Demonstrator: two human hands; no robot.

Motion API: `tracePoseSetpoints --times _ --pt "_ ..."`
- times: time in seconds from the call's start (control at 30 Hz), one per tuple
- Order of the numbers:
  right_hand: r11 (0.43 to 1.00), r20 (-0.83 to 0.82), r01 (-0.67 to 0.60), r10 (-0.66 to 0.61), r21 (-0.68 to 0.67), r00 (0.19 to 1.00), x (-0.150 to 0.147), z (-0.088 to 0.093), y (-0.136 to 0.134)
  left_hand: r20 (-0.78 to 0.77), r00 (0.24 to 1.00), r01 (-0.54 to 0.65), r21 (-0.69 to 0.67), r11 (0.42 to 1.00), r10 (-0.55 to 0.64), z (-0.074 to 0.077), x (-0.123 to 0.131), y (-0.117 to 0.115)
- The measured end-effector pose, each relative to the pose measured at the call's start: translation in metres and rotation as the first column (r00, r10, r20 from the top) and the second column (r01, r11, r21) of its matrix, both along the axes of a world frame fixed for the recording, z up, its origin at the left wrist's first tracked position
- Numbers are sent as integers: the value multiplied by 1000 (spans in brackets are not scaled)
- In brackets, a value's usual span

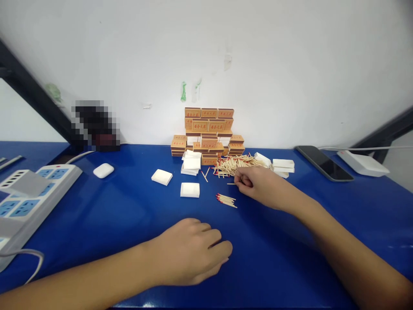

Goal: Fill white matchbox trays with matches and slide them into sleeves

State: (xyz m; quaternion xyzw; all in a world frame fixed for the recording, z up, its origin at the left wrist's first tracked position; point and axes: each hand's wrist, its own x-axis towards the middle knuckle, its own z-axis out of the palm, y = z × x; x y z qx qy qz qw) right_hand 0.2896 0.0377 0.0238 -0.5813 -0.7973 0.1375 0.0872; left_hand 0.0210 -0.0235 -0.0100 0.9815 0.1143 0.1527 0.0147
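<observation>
Head view: blue table (277, 258) separates your curled left hand (195, 252) from the front edge; your right hand (254, 181) bends its fingers beside the match pile (237, 162); what either grips, I cannot tell. Matchboxes (200, 125) behind read 安全火柴.

The counter (97, 224) is coloured blue; orange-tan matchboxes (209, 126) are printed with red characters; pale matches (238, 164) are tipped red.

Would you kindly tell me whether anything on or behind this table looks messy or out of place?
Mildly, yes. The match heap is a loose jumble, unlike the small aligned bunch in front. A few stray matches lie left of the heap, and a green mark stands out on the white wall.
</observation>
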Motion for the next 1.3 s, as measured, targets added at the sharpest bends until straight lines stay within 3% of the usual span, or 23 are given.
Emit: tracePoseSetpoints --times 0.13,0.3,0.53,0.7,0.93,1.17,1.3 --pt "990 -56 -124 121 -70 991 6 3 -4 -2 1000 -1 -5 1000 1 0 0 0" --pt "984 -107 -168 161 -62 981 -1 3 -6 -4 1000 -1 -6 1000 1 0 1 1" --pt "997 -121 -61 67 49 990 0 7 -9 -8 1000 1 -8 1000 -1 1 1 2" --pt "999 -55 -32 30 -37 998 -6 8 -12 -7 1000 2 -8 1000 -2 0 1 1" --pt "986 -177 -128 108 -105 978 -16 6 -17 -4 1000 -1 -5 1000 1 0 3 1" --pt "990 -115 22 -6 140 993 -13 -7 -1 -4 1000 3 -5 1000 -3 -1 1 0" --pt "979 -78 41 -26 200 997 -14 -18 9 -8 1000 5 -9 1000 -5 0 1 0"
